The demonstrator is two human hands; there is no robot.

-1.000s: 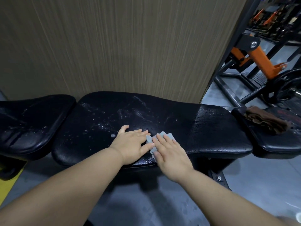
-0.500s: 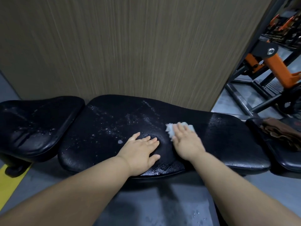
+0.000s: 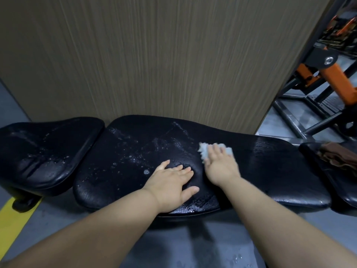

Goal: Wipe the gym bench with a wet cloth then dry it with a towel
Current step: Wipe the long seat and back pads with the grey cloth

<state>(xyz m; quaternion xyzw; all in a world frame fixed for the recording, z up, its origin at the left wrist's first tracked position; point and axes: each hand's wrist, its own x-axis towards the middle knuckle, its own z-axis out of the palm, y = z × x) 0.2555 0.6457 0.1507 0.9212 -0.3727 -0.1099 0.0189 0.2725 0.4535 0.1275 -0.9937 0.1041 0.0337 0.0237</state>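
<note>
While the left hand (image 3: 170, 183) lies flat, fingers spread, on the wet bench (image 3: 125, 157), the right hand (image 3: 220, 167) just beyond presses the cloth (image 3: 204, 149) down with straight fingers (blurred at the tips). Farther right, a brown towel (image 3: 337, 158) rests on the next pad (image 3: 347, 197).

Right hand (image 3: 220, 167) slid wet cloth (image 3: 204, 150) farther across bench (image 3: 270, 163); apart from left hand (image 3: 172, 185)

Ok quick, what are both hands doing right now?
Left hand: open, flat on the bench, holding nothing.
Right hand: open, pressing the pale cloth on the bench.
</note>
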